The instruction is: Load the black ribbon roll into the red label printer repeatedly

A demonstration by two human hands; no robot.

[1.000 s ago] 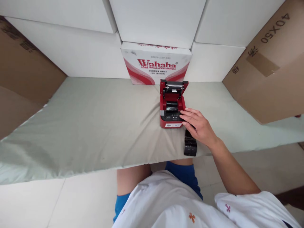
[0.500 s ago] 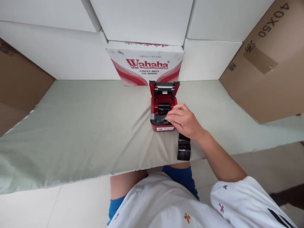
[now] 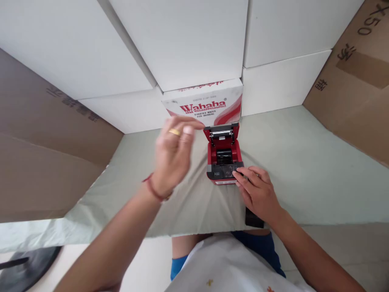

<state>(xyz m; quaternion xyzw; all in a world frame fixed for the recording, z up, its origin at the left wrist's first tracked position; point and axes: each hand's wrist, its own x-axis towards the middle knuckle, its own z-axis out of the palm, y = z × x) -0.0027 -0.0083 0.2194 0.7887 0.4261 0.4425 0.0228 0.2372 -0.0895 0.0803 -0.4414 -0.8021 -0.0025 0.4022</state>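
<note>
A small red label printer [image 3: 210, 156] stands on the cloth, its lid [image 3: 221, 134] tipped up and back. Inside lies a glossy black roll [image 3: 224, 155], and a thin shiny label strip [image 3: 228, 170] lies across the dark front panel. My right hand [image 3: 258, 190] grips the strip's end at the front right corner, fingers on top and thumb lower down. My left hand [image 3: 174, 154], ringed and blurred by motion, is raised with fingers stretched toward the lid's left corner; whether they touch it I cannot tell. A black glossy piece [image 3: 254, 219] lies partly under my right hand.
A pale green cloth [image 3: 279, 142] covers the table. Behind the printer stands a Wahaha carton [image 3: 209, 107] against stacked white boxes [image 3: 182, 40]. Brown cartons [image 3: 45, 154] flank both sides. A round black base [image 3: 30, 269] sits on the floor at lower left.
My left hand has come into view and reached the lid's left side. My right hand has lowered its pinch onto the printer's front right corner. The camera view has shifted.
</note>
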